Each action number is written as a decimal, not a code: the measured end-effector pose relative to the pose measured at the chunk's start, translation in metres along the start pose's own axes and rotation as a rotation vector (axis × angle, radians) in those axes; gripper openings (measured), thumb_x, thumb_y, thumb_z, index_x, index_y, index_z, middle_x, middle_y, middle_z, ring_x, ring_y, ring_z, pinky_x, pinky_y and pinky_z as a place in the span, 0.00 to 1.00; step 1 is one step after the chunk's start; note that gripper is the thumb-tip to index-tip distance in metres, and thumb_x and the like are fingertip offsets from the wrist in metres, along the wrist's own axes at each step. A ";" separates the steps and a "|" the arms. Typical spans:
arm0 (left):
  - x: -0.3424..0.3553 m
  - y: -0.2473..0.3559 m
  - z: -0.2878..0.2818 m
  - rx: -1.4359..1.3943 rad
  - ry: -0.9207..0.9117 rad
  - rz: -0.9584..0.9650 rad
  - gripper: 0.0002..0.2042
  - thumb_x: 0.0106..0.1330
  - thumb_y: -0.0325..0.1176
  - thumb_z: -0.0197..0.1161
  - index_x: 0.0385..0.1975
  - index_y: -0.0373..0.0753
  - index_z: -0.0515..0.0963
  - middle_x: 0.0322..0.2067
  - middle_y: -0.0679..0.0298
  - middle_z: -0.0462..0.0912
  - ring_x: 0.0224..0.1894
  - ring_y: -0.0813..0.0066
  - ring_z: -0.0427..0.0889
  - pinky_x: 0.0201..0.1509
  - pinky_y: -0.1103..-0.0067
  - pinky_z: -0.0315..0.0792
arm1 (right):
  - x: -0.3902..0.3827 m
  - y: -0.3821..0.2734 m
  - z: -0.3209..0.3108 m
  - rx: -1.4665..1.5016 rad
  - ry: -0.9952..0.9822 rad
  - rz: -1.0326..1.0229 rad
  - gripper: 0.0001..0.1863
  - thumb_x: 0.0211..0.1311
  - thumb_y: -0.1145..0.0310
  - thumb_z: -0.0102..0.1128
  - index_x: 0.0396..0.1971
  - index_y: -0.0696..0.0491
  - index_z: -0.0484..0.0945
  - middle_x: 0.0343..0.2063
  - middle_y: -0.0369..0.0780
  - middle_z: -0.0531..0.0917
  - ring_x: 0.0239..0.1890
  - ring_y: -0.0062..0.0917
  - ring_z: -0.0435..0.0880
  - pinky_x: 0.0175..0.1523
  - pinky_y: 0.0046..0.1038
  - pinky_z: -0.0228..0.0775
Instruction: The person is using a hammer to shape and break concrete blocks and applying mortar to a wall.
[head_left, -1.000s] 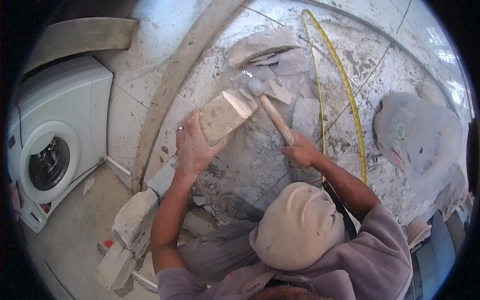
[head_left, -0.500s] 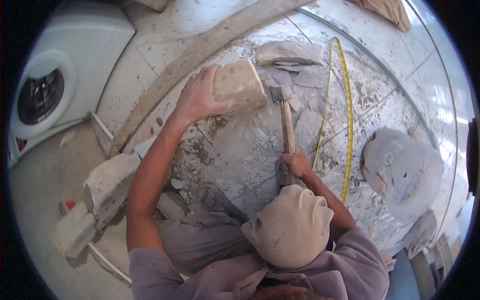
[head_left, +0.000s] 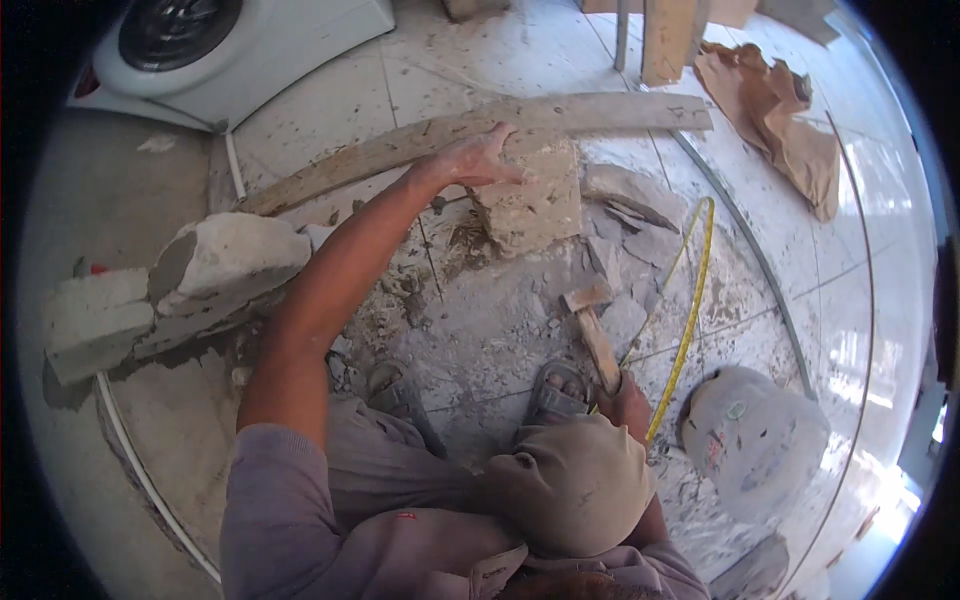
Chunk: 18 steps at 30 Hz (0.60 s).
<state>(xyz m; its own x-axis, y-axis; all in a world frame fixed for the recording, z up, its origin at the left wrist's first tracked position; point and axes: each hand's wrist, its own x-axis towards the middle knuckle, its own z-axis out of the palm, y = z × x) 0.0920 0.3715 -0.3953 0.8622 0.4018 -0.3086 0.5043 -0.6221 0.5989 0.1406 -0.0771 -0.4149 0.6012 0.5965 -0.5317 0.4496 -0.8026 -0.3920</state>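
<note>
- Stone block (head_left: 535, 210), one: at our left hand (head_left: 474, 163), thumb and fingers spread at its corner; whether clasped, we cannot tell.
- Hammer (head_left: 598, 345), one: handle wrapped by our right hand (head_left: 629, 406).
- Yellow measuring tape (head_left: 690, 332): just right of that grip.

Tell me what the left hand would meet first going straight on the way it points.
Most likely the stone block: the left hand is at its upper left edge, partly overlapping it. The long beam lies beyond, but depth is unclear.
</note>
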 end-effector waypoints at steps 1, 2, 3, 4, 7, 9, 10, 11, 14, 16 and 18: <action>0.001 0.000 -0.004 -0.030 -0.070 -0.045 0.49 0.44 0.55 0.68 0.60 0.31 0.51 0.57 0.44 0.61 0.59 0.55 0.62 0.63 0.70 0.57 | -0.003 0.003 -0.003 -0.013 -0.001 -0.015 0.24 0.46 0.59 0.63 0.42 0.56 0.69 0.32 0.53 0.78 0.36 0.51 0.76 0.40 0.45 0.68; -0.001 0.000 -0.008 -0.057 -0.137 -0.095 0.49 0.44 0.54 0.68 0.61 0.31 0.50 0.58 0.44 0.60 0.60 0.55 0.61 0.63 0.70 0.57 | -0.003 0.004 -0.005 -0.022 0.007 -0.015 0.24 0.46 0.60 0.63 0.42 0.56 0.69 0.33 0.53 0.77 0.38 0.50 0.75 0.42 0.44 0.67; -0.005 0.000 -0.008 -0.059 -0.117 -0.117 0.49 0.44 0.54 0.68 0.61 0.31 0.50 0.58 0.44 0.60 0.60 0.55 0.61 0.63 0.70 0.57 | -0.005 0.004 -0.005 -0.028 0.010 -0.022 0.23 0.46 0.60 0.63 0.42 0.56 0.69 0.34 0.52 0.77 0.40 0.49 0.75 0.43 0.44 0.67; -0.010 -0.002 -0.005 -0.064 -0.110 -0.075 0.50 0.44 0.53 0.68 0.61 0.30 0.49 0.58 0.43 0.58 0.61 0.54 0.60 0.64 0.71 0.56 | -0.004 0.012 -0.002 -0.030 -0.006 -0.065 0.23 0.46 0.60 0.63 0.42 0.56 0.69 0.34 0.52 0.77 0.40 0.49 0.75 0.43 0.44 0.67; -0.023 0.019 0.003 -0.075 -0.119 -0.057 0.55 0.39 0.50 0.72 0.60 0.24 0.45 0.57 0.37 0.58 0.60 0.51 0.61 0.63 0.71 0.58 | 0.017 0.050 0.023 -0.029 0.123 -0.320 0.25 0.46 0.59 0.63 0.44 0.56 0.68 0.38 0.51 0.76 0.43 0.47 0.73 0.45 0.43 0.66; -0.032 0.042 0.019 -0.095 0.059 0.052 0.55 0.30 0.54 0.75 0.57 0.28 0.54 0.49 0.40 0.69 0.52 0.50 0.71 0.55 0.70 0.66 | 0.044 0.062 0.038 -0.088 0.397 -0.539 0.26 0.46 0.61 0.63 0.46 0.56 0.69 0.39 0.49 0.75 0.46 0.45 0.71 0.48 0.42 0.65; -0.036 0.040 0.026 -0.076 0.081 0.090 0.54 0.28 0.53 0.75 0.57 0.32 0.55 0.48 0.40 0.70 0.51 0.50 0.72 0.54 0.69 0.67 | 0.057 0.045 0.039 -0.057 0.378 -0.607 0.26 0.46 0.61 0.63 0.46 0.56 0.69 0.39 0.49 0.75 0.46 0.45 0.71 0.48 0.42 0.65; -0.043 0.047 0.032 -0.045 0.083 0.056 0.53 0.29 0.52 0.74 0.57 0.33 0.55 0.48 0.41 0.70 0.49 0.49 0.72 0.53 0.68 0.68 | 0.066 0.028 0.034 0.050 0.228 -0.455 0.26 0.47 0.63 0.63 0.46 0.58 0.69 0.39 0.50 0.75 0.44 0.43 0.73 0.48 0.38 0.66; -0.074 0.086 0.046 0.025 0.157 -0.002 0.49 0.32 0.48 0.72 0.57 0.34 0.56 0.45 0.44 0.70 0.45 0.46 0.74 0.49 0.64 0.69 | 0.096 -0.004 0.027 0.282 0.052 -0.391 0.24 0.50 0.67 0.61 0.47 0.61 0.68 0.40 0.49 0.76 0.42 0.38 0.75 0.48 0.32 0.66; -0.082 0.095 0.067 0.117 0.225 -0.020 0.45 0.35 0.47 0.71 0.55 0.34 0.57 0.45 0.46 0.70 0.44 0.46 0.74 0.49 0.63 0.70 | 0.114 -0.022 0.024 0.551 0.017 -0.492 0.22 0.55 0.70 0.57 0.49 0.63 0.67 0.41 0.47 0.76 0.42 0.31 0.75 0.47 0.30 0.67; -0.086 0.097 0.078 0.115 0.258 -0.038 0.45 0.34 0.47 0.71 0.55 0.34 0.57 0.45 0.46 0.70 0.45 0.48 0.74 0.49 0.63 0.69 | 0.128 -0.034 0.016 0.527 0.024 -0.533 0.22 0.57 0.72 0.56 0.51 0.64 0.66 0.41 0.45 0.76 0.41 0.28 0.74 0.47 0.29 0.67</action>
<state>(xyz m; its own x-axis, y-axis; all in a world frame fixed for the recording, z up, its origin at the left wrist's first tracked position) 0.0704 0.2240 -0.3683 0.8091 0.5747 -0.1227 0.5511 -0.6695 0.4981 0.1918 0.0266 -0.4820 0.4073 0.9001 -0.1549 0.3114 -0.2963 -0.9029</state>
